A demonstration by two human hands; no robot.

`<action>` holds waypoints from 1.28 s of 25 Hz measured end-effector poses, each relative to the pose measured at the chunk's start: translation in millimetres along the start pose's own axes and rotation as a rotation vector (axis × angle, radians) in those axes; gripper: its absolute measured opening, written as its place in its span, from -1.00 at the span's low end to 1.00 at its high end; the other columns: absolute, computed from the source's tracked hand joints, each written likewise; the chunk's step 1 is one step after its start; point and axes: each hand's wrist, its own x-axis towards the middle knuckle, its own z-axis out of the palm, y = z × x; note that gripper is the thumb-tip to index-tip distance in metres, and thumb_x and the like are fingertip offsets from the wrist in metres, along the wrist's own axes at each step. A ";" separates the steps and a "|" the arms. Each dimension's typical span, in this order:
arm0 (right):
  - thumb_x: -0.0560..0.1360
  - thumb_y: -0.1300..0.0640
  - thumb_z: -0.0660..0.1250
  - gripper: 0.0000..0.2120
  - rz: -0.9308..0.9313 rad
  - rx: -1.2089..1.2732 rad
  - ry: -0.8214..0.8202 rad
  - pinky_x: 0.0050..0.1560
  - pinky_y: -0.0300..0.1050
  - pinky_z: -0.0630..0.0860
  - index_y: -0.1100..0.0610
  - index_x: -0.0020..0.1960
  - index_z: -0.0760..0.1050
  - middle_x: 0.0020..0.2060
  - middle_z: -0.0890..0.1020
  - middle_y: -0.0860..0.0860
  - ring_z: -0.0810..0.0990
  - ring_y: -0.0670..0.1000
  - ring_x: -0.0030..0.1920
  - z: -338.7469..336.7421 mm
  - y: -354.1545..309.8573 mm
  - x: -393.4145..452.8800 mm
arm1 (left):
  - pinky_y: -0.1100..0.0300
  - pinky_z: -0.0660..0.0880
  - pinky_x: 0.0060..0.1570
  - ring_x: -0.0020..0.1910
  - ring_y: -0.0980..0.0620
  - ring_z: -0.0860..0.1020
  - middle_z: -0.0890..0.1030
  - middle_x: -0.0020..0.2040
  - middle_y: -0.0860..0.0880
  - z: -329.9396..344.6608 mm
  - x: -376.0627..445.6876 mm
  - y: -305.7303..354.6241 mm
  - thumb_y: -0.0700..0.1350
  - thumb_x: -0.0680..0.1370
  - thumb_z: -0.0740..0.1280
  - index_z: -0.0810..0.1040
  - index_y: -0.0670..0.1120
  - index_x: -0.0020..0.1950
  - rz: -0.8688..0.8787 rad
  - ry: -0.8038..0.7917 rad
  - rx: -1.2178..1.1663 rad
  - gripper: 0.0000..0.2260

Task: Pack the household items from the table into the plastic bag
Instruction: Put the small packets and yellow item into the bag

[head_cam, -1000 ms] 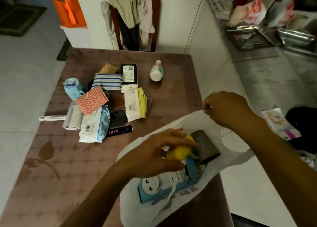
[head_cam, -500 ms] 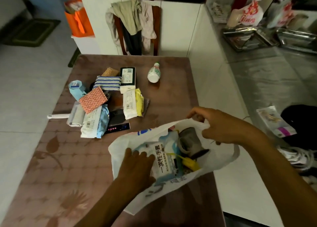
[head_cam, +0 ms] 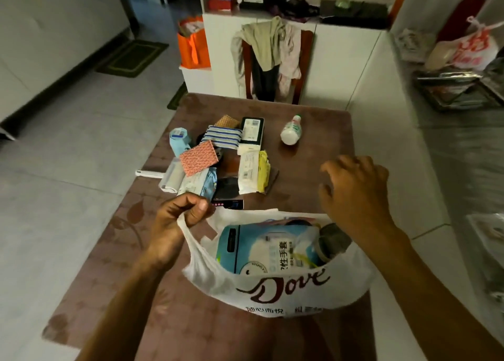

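Note:
A white plastic bag [head_cam: 283, 292] with brown lettering stands open at the near edge of the brown table [head_cam: 313, 158]. Inside it lie a blue-and-white glove pack [head_cam: 261, 248] and a dark grey item [head_cam: 334, 242]. My left hand [head_cam: 177, 213] pinches the bag's left handle. My right hand [head_cam: 351, 191] hovers over the bag's right rim with fingers spread, holding nothing. Beyond the bag lies a pile: a yellow-edged wipes pack [head_cam: 252, 173], a pink sponge cloth [head_cam: 199, 160], a striped cloth [head_cam: 223, 139], a lint roller [head_cam: 169, 176] and a white bottle [head_cam: 291, 131].
A chair draped with clothes [head_cam: 270, 57] stands behind the table's far edge. An orange bag [head_cam: 193, 44] sits at the back left. A counter with metal trays [head_cam: 458, 90] and bags runs along the right. Tiled floor lies to the left.
My left hand came out of the bag and took its left handle. My right hand let go of the right rim. The bag now stands upright with its mouth open.

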 end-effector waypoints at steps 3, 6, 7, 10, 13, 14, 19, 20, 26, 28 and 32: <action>0.44 0.11 0.36 -0.86 0.025 0.544 -0.212 -0.13 -0.16 0.49 0.05 -0.01 0.56 -0.03 0.64 0.01 0.59 0.05 0.00 42.5 -43.8 40.0 | -0.02 0.57 0.05 -0.11 -0.11 0.63 0.71 -0.17 -0.03 -4.8 12.8 -12.8 0.19 0.26 0.57 0.68 -0.02 -0.19 0.050 -0.095 -0.050 -0.67; 0.44 0.16 0.38 -0.75 0.334 0.812 -0.506 -0.23 -0.28 0.48 0.09 0.12 0.52 0.17 0.58 0.02 0.58 0.04 0.10 119.1 -71.0 92.4 | -0.05 0.56 0.11 -0.04 -0.14 0.64 0.72 -0.10 -0.06 -6.3 31.6 -24.1 0.19 0.32 0.53 0.69 -0.01 -0.13 0.077 -0.184 -0.077 -0.70; 0.44 0.18 0.39 -0.70 0.461 0.860 -0.548 -0.15 -0.20 0.54 0.10 0.16 0.48 0.21 0.56 0.04 0.57 0.07 0.13 147.8 -75.9 108.6 | -0.04 0.56 0.11 -0.02 -0.14 0.64 0.72 -0.08 -0.05 -9.6 39.7 -29.9 0.19 0.35 0.51 0.69 0.00 -0.11 0.086 -0.209 -0.080 -0.71; 0.43 0.16 0.43 -0.50 0.739 0.908 -0.576 0.19 0.06 0.51 0.07 0.33 0.38 0.30 0.51 0.07 0.52 0.14 0.23 220.9 -81.7 137.5 | -0.04 0.54 0.13 0.05 -0.12 0.63 0.70 0.00 -0.02 -23.2 58.7 -49.0 0.15 0.42 0.47 0.67 0.03 -0.02 0.089 -0.313 -0.102 -0.75; 0.47 0.08 0.40 -0.45 0.956 0.995 -0.612 0.21 0.08 0.43 0.07 0.40 0.30 0.29 0.47 0.05 0.48 0.17 0.24 261.9 -87.7 142.7 | -0.15 0.55 0.06 0.03 -0.18 0.62 0.69 0.00 -0.02 -33.1 63.5 -64.3 0.15 0.46 0.43 0.64 0.02 -0.01 0.117 -0.337 -0.043 -0.76; 0.49 0.05 0.38 -0.48 0.983 0.993 -0.651 0.16 0.06 0.45 0.08 0.39 0.31 0.24 0.48 0.06 0.50 0.16 0.17 266.8 -90.4 142.6 | -0.16 0.55 0.05 0.02 -0.18 0.62 0.69 -0.01 -0.02 -33.6 63.8 -65.5 0.17 0.46 0.41 0.63 0.02 -0.02 0.111 -0.335 -0.030 -0.75; 0.50 0.07 0.33 -0.73 0.966 0.980 -0.459 -0.37 -0.14 0.48 0.17 0.15 0.53 -0.09 0.63 0.10 0.54 0.04 -0.30 251.3 -93.8 149.4 | -0.30 0.52 0.05 -0.01 -0.23 0.61 0.69 -0.04 -0.06 -33.2 69.2 -64.4 0.20 0.44 0.42 0.63 0.08 -0.05 0.059 -0.353 -0.013 -0.76; 0.49 0.10 0.33 -0.81 0.926 0.999 -0.398 -0.32 -0.12 0.51 0.14 0.07 0.55 -0.07 0.65 0.10 0.59 0.07 -0.24 232.5 -90.2 149.9 | -0.23 0.53 0.07 0.01 -0.20 0.61 0.69 -0.04 -0.07 -30.9 68.0 -56.9 0.21 0.43 0.43 0.63 0.04 -0.06 0.061 -0.342 -0.017 -0.73; 0.31 0.14 0.49 -0.77 0.709 1.427 -0.212 -0.17 -0.02 0.62 0.09 -0.04 0.64 -0.16 0.73 0.03 0.70 0.06 -0.15 27.9 -50.2 53.0 | 0.07 0.50 0.16 0.15 -0.14 0.58 0.63 0.06 -0.19 -0.8 45.3 8.7 0.03 0.38 0.52 0.57 -0.20 -0.04 0.227 -0.394 0.054 -0.65; 0.16 0.07 0.51 -0.63 0.660 1.542 -0.321 -0.20 -0.06 0.62 0.12 -0.05 0.68 -0.14 0.74 0.06 0.71 0.06 -0.16 -18.5 -29.3 6.0 | 0.04 0.50 0.14 0.13 -0.17 0.58 0.62 0.03 -0.23 14.2 27.9 21.4 -0.01 0.37 0.53 0.57 -0.25 -0.04 0.221 -0.360 0.019 -0.64; 0.09 0.12 0.56 -0.63 0.771 1.448 -0.709 -0.17 -0.01 0.56 0.22 -0.14 0.66 -0.21 0.72 0.20 0.69 0.14 -0.22 -13.2 -18.4 -50.3 | 0.07 0.52 0.13 0.09 -0.16 0.60 0.62 0.01 -0.28 27.8 2.9 32.1 -0.03 0.35 0.55 0.56 -0.30 -0.03 0.207 -0.272 -0.008 -0.60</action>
